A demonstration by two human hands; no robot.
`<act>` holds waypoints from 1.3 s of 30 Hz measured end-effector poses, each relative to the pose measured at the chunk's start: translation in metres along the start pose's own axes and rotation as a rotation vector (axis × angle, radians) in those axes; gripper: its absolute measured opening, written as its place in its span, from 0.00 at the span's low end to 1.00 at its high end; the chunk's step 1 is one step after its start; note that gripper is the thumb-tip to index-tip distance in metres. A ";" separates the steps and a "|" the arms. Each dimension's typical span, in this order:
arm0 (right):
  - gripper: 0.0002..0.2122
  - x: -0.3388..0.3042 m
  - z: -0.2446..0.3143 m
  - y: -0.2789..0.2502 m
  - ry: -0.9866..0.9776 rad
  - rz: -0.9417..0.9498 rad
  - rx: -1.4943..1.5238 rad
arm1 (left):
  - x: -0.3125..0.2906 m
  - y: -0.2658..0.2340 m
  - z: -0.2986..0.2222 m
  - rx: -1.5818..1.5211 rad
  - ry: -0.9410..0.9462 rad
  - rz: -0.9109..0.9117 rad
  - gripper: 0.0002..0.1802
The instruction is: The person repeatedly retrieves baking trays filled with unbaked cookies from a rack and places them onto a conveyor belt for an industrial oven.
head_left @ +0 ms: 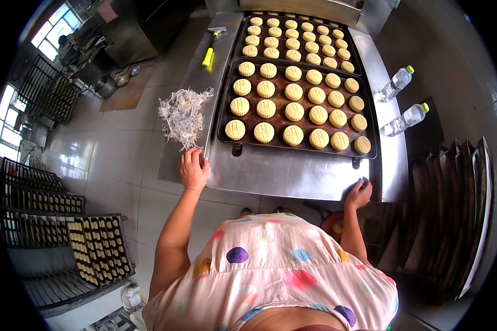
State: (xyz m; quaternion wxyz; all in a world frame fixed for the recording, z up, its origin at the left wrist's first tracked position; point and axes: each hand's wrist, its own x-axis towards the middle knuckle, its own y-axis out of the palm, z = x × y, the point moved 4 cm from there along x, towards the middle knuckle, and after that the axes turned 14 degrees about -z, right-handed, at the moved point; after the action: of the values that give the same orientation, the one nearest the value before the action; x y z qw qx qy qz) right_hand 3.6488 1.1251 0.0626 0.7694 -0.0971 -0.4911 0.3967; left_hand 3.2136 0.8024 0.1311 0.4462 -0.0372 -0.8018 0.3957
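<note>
My hands rest flat and empty on the steel surface [281, 171]: left hand [194, 169] mid-frame, right hand [359, 193] lower right, below the tray [226, 113] of cookies [294, 111].

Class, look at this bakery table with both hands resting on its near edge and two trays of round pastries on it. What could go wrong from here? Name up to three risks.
1. The near tray has its handles by the table's front edge; a push from the left hand or right hand might jolt the pastries.
2. Two plastic bottles lie on their sides beside the tray; they could roll.
3. The pile of white shreds reaches the table's left edge and could drop onto the floor.
</note>
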 end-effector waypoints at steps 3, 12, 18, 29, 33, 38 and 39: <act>0.09 0.001 0.002 -0.001 -0.003 -0.002 0.002 | -0.001 0.001 0.002 0.017 0.017 0.005 0.18; 0.09 0.000 0.000 -0.002 -0.018 -0.021 0.012 | -0.001 0.001 0.001 0.018 0.029 0.005 0.18; 0.09 0.000 0.001 -0.002 0.005 -0.007 -0.002 | 0.000 0.001 0.000 0.018 0.019 0.016 0.18; 0.12 -0.001 -0.005 0.015 0.023 0.022 -0.008 | -0.007 0.000 0.007 0.048 -0.025 -0.023 0.14; 0.17 -0.009 -0.055 0.032 0.189 0.066 0.210 | -0.005 0.010 0.000 0.009 -0.045 -0.018 0.14; 0.18 -0.009 -0.029 0.026 0.099 0.106 -0.113 | -0.012 0.018 0.002 -0.020 0.005 -0.051 0.13; 0.18 -0.012 -0.017 0.033 0.076 0.124 -0.101 | -0.015 0.016 0.007 -0.020 -0.019 -0.035 0.14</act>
State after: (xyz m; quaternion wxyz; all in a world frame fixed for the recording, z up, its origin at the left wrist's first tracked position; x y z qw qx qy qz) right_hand 3.6432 1.1421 0.0282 0.7556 -0.1812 -0.4738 0.4145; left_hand 3.2133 0.8027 0.1082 0.4451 -0.0241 -0.8104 0.3802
